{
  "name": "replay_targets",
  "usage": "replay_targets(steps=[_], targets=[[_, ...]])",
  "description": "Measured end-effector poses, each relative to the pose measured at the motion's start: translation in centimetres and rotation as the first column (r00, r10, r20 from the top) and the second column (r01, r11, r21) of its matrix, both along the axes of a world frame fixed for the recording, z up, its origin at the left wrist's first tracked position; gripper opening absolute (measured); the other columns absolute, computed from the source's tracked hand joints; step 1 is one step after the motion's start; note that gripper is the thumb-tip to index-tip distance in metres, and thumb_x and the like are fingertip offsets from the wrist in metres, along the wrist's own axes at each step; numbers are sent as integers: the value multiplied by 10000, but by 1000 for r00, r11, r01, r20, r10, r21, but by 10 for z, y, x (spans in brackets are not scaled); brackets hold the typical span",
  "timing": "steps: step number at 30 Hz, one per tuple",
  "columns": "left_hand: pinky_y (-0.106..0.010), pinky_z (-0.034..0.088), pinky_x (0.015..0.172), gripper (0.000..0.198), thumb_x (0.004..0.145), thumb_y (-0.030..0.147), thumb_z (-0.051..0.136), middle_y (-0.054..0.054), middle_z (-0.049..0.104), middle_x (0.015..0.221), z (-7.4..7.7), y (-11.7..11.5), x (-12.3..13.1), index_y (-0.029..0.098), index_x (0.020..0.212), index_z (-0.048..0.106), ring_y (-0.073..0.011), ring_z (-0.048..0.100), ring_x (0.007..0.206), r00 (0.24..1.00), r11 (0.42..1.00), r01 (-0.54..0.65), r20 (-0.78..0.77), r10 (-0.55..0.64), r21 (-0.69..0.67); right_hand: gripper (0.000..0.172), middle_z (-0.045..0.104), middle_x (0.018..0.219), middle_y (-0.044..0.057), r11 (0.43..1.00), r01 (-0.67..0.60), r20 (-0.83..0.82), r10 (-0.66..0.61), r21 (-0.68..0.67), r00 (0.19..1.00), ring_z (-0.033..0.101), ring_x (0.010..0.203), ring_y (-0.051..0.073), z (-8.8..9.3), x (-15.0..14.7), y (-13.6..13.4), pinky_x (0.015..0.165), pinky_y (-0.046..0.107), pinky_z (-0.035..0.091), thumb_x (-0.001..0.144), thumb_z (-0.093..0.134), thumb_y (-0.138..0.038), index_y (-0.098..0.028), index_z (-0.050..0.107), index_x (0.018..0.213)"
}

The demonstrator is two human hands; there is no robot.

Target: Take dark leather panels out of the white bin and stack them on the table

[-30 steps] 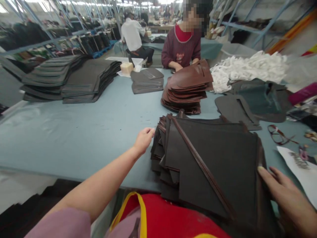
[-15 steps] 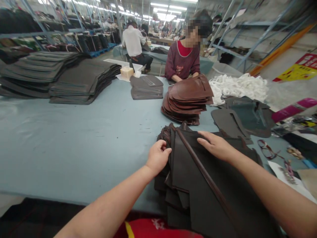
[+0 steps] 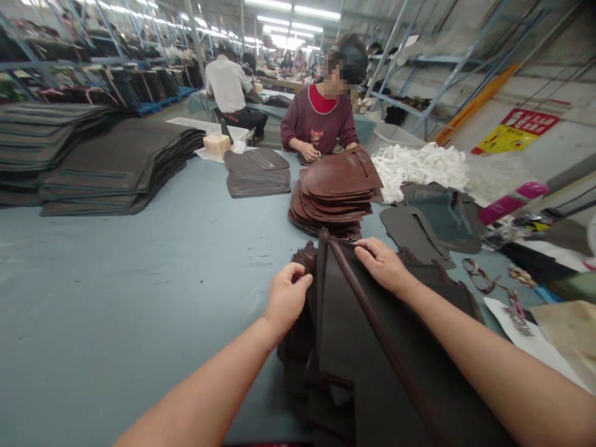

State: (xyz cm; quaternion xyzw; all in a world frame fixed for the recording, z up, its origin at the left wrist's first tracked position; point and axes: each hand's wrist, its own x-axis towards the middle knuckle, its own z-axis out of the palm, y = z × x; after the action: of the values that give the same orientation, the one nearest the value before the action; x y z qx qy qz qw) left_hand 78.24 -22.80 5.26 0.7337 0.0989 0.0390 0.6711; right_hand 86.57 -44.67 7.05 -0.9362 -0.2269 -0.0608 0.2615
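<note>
Left hand point(image 3: 287, 297) gripping dark leather panels point(image 3: 354, 323), right hand point(image 3: 382, 267) resting on top

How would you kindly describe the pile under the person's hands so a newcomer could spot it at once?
On the blue-grey table, between the person's left hand and right hand, lies a stack of dark leather panels. A brown strip runs diagonally across it, unlike the rounded reddish-brown stack behind.
</note>
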Motion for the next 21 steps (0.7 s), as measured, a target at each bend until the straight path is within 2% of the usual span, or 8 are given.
replay_targets(steps=[4, 7, 9, 11, 14, 16, 19, 21], targets=[[-211, 256, 476, 157, 671, 230, 507, 48, 374, 503, -25, 2, 21, 169, 548, 430, -93, 349, 491, 993, 999, -2, -120, -2, -35, 266, 593, 933, 90, 982, -42, -80, 28, -182, 996, 531, 902, 241, -11, -2, 10, 829, 364, 377, 836, 448, -376, -164, 574, 937], [-202, 242, 462, 177, 680, 259, 493, 50, 377, 491, -29, 2, 23, 166, 539, 443, -83, 333, 470, 987, 998, 31, -157, -40, -58, 295, 592, 766, 57, 979, -32, -152, 1, -201, 988, 547, 752, 204, -5, 12, 12, 700, 303, 395, 884, 346, -338, -170, 566, 781], [-198, 242, 452, 176, 675, 270, 497, 50, 385, 483, -24, 1, 25, 166, 541, 452, -78, 330, 455, 983, 997, 35, -178, -47, -71, 380, 561, 646, 25, 981, -50, -195, 13, -189, 981, 537, 650, 173, 0, 23, 15, 627, 264, 387, 912, 292, -347, -180, 533, 670], [-196, 267, 451, 178, 676, 299, 509, 44, 420, 488, -19, -1, 29, 166, 561, 482, -83, 363, 454, 979, 996, 33, -197, -48, -80, 405, 551, 608, 8, 980, -83, -222, 42, -182, 974, 532, 618, 157, 1, 29, 23, 607, 242, 381, 920, 303, -361, -185, 518, 624], [-206, 332, 467, 208, 670, 361, 542, 24, 490, 522, -13, -4, 39, 160, 616, 544, -106, 442, 479, 975, 996, 36, -218, -53, -80, 328, 582, 673, 27, 977, -100, -195, 63, -188, 979, 542, 681, 172, -8, 23, 38, 656, 251, 383, 902, 394, -338, -180, 552, 661], [-217, 349, 461, 238, 655, 387, 566, 11, 510, 527, -11, -4, 41, 152, 620, 564, -120, 464, 480, 970, 997, 48, -234, -61, -61, 265, 598, 766, 64, 980, -61, -139, 35, -188, 990, 543, 772, 198, -13, 14, 44, 724, 277, 381, 897, 427, -314, -167, 584, 742], [-219, 345, 452, 273, 684, 408, 542, 1, 514, 534, -1, 0, 30, 144, 617, 565, -124, 465, 488, 974, 999, 38, -224, -34, 17, 220, 593, 924, 96, 987, 33, -57, -42, -158, 997, 517, 926, 202, -8, 8, 32, 836, 281, 355, 906, 439, -299, -150, 601, 899], [-216, 374, 499, 274, 735, 403, 502, -5, 549, 623, 11, 7, 17, 142, 731, 587, -131, 500, 570, 985, 994, -17, -170, 35, 105, 226, 593, 953, 77, 985, 107, -28, -112, -135, 993, 503, 968, 174, 5, 11, 6, 876, 250, 336, 917, 428, -297, -160, 607, 924]])
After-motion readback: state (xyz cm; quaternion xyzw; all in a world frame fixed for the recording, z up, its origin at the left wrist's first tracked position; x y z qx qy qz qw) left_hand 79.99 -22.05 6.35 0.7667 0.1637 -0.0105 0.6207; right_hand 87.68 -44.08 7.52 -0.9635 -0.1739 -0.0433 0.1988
